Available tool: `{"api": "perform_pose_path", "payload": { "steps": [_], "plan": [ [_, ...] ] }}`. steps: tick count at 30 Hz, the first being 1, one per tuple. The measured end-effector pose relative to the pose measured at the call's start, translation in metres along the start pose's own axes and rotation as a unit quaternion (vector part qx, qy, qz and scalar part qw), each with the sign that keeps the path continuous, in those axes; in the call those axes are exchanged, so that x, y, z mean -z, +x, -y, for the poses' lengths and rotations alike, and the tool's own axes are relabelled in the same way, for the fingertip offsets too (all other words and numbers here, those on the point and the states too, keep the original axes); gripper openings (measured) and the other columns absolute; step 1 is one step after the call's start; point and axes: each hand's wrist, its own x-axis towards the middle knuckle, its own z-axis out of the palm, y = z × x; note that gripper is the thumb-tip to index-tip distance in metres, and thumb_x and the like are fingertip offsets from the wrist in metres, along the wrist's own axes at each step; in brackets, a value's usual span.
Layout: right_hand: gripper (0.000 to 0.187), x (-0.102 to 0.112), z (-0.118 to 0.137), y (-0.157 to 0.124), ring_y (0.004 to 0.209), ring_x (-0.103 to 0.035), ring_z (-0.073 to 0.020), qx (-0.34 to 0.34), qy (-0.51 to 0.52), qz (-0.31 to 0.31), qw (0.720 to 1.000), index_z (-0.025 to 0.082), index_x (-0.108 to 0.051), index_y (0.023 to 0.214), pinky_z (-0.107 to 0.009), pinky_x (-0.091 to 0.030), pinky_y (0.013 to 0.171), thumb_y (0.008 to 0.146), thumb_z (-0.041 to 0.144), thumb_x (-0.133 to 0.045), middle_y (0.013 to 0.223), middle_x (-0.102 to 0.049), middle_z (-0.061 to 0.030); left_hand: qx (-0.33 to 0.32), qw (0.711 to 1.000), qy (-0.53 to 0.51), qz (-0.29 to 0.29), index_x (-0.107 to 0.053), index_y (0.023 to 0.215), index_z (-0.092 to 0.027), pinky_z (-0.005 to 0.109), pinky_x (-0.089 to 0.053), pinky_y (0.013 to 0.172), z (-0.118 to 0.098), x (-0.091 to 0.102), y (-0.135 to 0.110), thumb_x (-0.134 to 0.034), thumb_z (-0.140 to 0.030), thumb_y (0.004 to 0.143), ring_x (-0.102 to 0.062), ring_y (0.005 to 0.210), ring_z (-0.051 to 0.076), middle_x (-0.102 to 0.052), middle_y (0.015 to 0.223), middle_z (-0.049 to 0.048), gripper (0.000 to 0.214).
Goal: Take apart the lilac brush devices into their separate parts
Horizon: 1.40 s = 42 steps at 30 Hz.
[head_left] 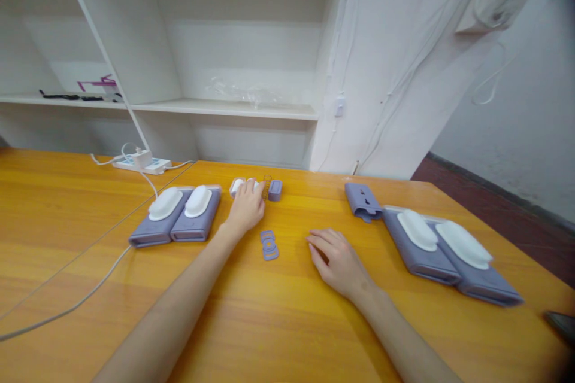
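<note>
My left hand [247, 206] reaches to the far part of the table, fingers stretched over small white rounded pieces [236, 187]. Its fingertips partly cover them, and no firm hold on one shows. Just right of these fingers stand a copper-coloured coil spring [267, 187] and a small purple-grey block [275, 190]. Nearer to me lies a flat purple-grey plate with cut-outs [269, 245], between my hands. My right hand [335, 256] rests on the table to the right of that plate, fingers loosely bent and thumb apart, holding nothing.
Two purple-grey cases with white tops [195, 215] lie at left; two similar ones [422, 251] lie at right, beside a purple-grey sleeve [363, 201]. A power strip [142, 161] with white cables sits at back left. White shelves [224, 109] rise behind the table.
</note>
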Motion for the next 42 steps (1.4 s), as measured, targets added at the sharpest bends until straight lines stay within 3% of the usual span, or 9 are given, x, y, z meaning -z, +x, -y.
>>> {"api": "perform_pose_path", "payload": {
  "steps": [4,17,23,29,34,42],
  "plan": [
    [0.024,0.001,0.001,0.0,0.099,-0.058,-0.0226,0.001,0.002,-0.004,1.0,0.02,-0.065,0.104,-0.042,-0.047,0.087,0.088,0.015,-0.048,0.108,-0.066,-0.0079,0.047,0.999,0.014,-0.004,-0.046,0.128,-0.019,0.045,-0.034,0.1,0.02,-0.005,0.001,-0.051,-0.025,0.083,-0.042,0.121,0.031,-0.045,0.129,0.0163,0.046],
    [0.025,0.001,0.001,0.001,0.097,-0.06,-0.0221,0.001,-0.011,-0.014,1.0,0.021,-0.066,0.104,-0.04,-0.049,0.085,0.087,0.014,-0.048,0.106,-0.067,-0.0082,0.024,1.0,-0.008,0.013,-0.053,0.123,-0.025,0.045,-0.035,0.1,0.045,-0.022,0.009,-0.049,-0.017,0.085,-0.04,0.124,0.027,-0.049,0.127,0.0119,0.04],
    [0.024,0.002,0.002,0.001,0.098,-0.059,-0.022,-0.004,-0.002,-0.003,1.0,0.02,-0.065,0.104,-0.041,-0.048,0.086,0.088,0.014,-0.048,0.106,-0.066,-0.0077,0.003,1.0,-0.014,-0.016,-0.05,0.126,-0.024,0.048,-0.029,0.105,0.025,-0.011,0.007,-0.046,-0.025,0.088,-0.041,0.121,0.028,-0.048,0.128,0.0127,0.039],
    [0.024,0.002,0.002,0.001,0.099,-0.057,-0.0228,-0.007,0.001,0.006,1.0,0.02,-0.064,0.104,-0.041,-0.046,0.088,0.089,0.014,-0.047,0.108,-0.065,-0.0075,-0.123,0.992,-0.034,-0.016,-0.051,0.123,-0.025,0.052,-0.016,0.111,-0.006,-0.007,0.01,-0.047,-0.025,0.088,-0.034,0.131,0.026,-0.046,0.136,0.0096,0.035],
    [0.024,0.001,0.001,0.0,0.099,-0.056,-0.023,-0.007,0.005,0.01,1.0,0.02,-0.063,0.106,-0.042,-0.045,0.087,0.089,0.014,-0.046,0.108,-0.065,-0.0074,-0.101,0.994,-0.042,0.031,-0.049,0.122,-0.023,0.054,-0.012,0.112,-0.015,-0.015,0.017,-0.044,-0.018,0.089,-0.042,0.126,0.023,-0.055,0.128,0.0086,0.034],
    [0.023,0.0,0.001,0.0,0.099,-0.056,-0.0223,-0.005,0.002,0.008,1.0,0.019,-0.064,0.104,-0.04,-0.045,0.088,0.089,0.014,-0.048,0.107,-0.065,-0.0073,-0.106,0.992,-0.049,0.038,-0.044,0.127,-0.021,0.053,-0.013,0.112,-0.012,-0.017,0.021,-0.045,-0.016,0.088,-0.039,0.128,0.023,-0.051,0.132,0.0102,0.04]
  ]
}}
